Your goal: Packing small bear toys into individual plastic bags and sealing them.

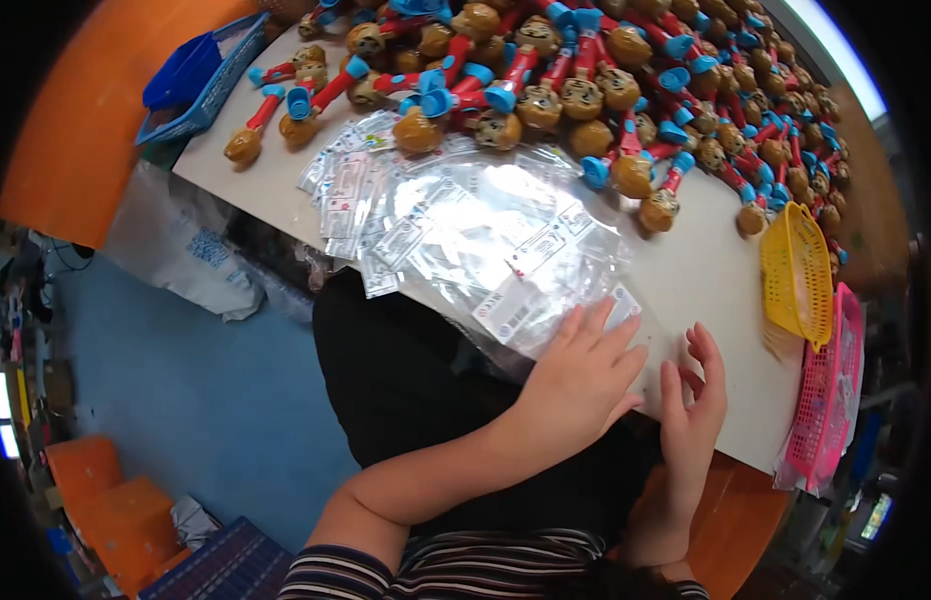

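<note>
Bags lie fanned on the surface, under and beyond the left grip, which is outstretched, palm down. Beside it, the right grip is loosely spread. Toys heap farther beyond; a yellow basket and pink basket sit rightward.

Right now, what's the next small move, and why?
I'd probably slide the left hand back slightly, drawing just the top bag toward the right hand. The left fingers lie over the near edge of the clear bags, which overlap in a loose pile, so several could slip together. The right hand looks empty, open beside it, so it could likely take that bag's edge.
</note>
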Demonstrator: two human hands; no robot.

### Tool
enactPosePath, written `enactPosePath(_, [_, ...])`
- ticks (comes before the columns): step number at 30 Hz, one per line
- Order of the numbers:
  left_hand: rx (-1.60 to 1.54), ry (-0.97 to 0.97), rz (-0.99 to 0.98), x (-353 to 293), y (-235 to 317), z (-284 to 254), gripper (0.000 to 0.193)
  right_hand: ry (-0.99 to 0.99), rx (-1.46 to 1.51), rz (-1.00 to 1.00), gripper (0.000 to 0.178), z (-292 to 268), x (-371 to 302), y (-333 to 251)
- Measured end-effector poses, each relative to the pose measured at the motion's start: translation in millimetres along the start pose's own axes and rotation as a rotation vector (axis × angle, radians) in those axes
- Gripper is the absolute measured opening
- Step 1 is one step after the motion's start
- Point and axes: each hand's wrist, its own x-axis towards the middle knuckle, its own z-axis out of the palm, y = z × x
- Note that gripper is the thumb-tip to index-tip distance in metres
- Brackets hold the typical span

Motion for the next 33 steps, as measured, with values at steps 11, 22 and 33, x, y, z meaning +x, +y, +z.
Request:
enactPosePath(11, [0.104, -0.097, -0.091, 0, -14, 2, 0.017, -0.281, -0.114, -0.107, 0.040, -17, 9, 21])
enactPosePath(22, [0.125, -0.007, -0.113, -21, 41, 14, 0.032, -0.478, 0.851, 0.361, 0.054, -18, 10, 7])
enactPosePath(33, [0.195, 0.016, -0.047, -32, 37, 32, 0.035, -0.341, 0.582, 0.387, 0.044, -14, 4, 13])
